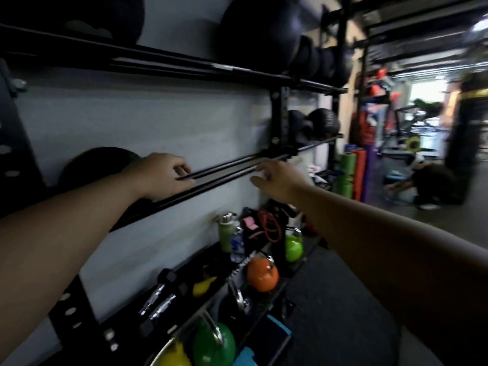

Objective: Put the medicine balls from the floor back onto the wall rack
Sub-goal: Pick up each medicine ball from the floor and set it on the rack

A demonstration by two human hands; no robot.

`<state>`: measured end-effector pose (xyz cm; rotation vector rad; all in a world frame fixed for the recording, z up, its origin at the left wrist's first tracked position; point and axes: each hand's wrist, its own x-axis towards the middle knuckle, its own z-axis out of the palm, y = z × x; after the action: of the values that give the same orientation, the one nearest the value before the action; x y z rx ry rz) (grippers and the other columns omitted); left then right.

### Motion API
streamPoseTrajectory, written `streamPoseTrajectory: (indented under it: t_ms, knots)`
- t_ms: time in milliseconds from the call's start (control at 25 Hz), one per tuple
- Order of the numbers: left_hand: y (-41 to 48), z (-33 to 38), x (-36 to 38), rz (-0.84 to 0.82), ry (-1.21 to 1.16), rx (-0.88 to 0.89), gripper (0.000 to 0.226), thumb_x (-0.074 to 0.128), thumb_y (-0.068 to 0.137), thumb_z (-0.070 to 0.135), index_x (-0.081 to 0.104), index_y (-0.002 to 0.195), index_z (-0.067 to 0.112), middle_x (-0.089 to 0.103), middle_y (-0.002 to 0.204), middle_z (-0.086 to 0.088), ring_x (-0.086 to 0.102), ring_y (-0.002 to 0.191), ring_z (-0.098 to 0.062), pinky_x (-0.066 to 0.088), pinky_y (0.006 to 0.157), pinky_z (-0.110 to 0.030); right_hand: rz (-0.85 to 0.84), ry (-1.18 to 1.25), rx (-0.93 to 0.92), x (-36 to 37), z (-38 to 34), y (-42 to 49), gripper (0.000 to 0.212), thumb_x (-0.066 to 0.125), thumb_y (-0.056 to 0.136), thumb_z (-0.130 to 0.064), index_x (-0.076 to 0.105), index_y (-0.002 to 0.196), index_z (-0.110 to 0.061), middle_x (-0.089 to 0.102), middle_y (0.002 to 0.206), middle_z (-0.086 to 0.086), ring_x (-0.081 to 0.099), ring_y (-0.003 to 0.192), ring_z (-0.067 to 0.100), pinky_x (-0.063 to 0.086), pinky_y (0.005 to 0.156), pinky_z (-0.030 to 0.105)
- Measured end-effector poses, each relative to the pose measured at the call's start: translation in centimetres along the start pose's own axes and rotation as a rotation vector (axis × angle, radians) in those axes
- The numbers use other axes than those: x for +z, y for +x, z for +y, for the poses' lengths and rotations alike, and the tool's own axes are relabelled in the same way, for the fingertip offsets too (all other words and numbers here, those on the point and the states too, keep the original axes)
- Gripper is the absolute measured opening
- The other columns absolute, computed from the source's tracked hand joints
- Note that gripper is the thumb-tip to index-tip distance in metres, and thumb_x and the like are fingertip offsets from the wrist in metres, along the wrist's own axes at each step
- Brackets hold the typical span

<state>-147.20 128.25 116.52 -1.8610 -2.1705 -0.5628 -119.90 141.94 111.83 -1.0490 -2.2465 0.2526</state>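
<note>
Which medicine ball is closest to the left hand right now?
The black ball on the middle rails, just behind the left hand. The others sit on the top rails or far along to the right.

No legible text, brand, number or sign found anywhere in view. The clear water bottle (pixel 237 243) on the low shelf carries a blue printed label, too blurred to read. The dark medicine ball (pixel 325 122) on the far end of the middle rail shows faint pale marks on its side, not decipherable. The hanging punch bag (pixel 470 120) at far right bears a yellowish band, with no characters resolvable. The kettlebells on the near shelf show no readable weight marks
</note>
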Motion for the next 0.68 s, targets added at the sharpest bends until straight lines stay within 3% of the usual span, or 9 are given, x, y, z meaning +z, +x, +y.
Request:
streamPoseTrajectory:
  t_ms: [280,480,680]
  knots:
    - [-5.9,22.2,2.0,-0.090,-0.169,0.330,0.037,0.076,0.089,0.057,0.072,0.116,0.032,0.069,0.111,0.011,0.063,0.104,-0.018,0.043,0.083,-0.030,0.117,-0.156,0.248,-14.8,7.1,-19.6,0.038,0.063,0.092,-0.055,0.068,0.123,-0.033,0.074,0.118,-0.001,0.067,0.110,0.026,0.055,0.087,0.036]
    - [-15.7,35.2,1.2,-0.100,-0.219,0.401,0.044,0.072,0.078,0.067,0.070,0.108,0.036,0.068,0.102,0.012,0.063,0.095,-0.016,0.046,0.079,-0.030,0.149,-0.192,0.305,-23.1,9.2,-34.5,0.035,0.063,0.091,-0.057,0.069,0.117,-0.036,0.074,0.112,0.002,0.069,0.102,0.028,0.057,0.085,0.041]
    - [-26.4,48.9,4.7,-0.230,-0.229,0.519,0.033,0.078,0.087,0.055,0.074,0.109,0.032,0.069,0.096,0.012,0.064,0.093,-0.018,0.042,0.077,-0.028,0.125,-0.201,0.459,-29.2,13.2,-51.4,0.038,0.065,0.089,-0.060,0.067,0.118,-0.037,0.072,0.117,0.002,0.067,0.107,0.029,0.054,0.090,0.041]
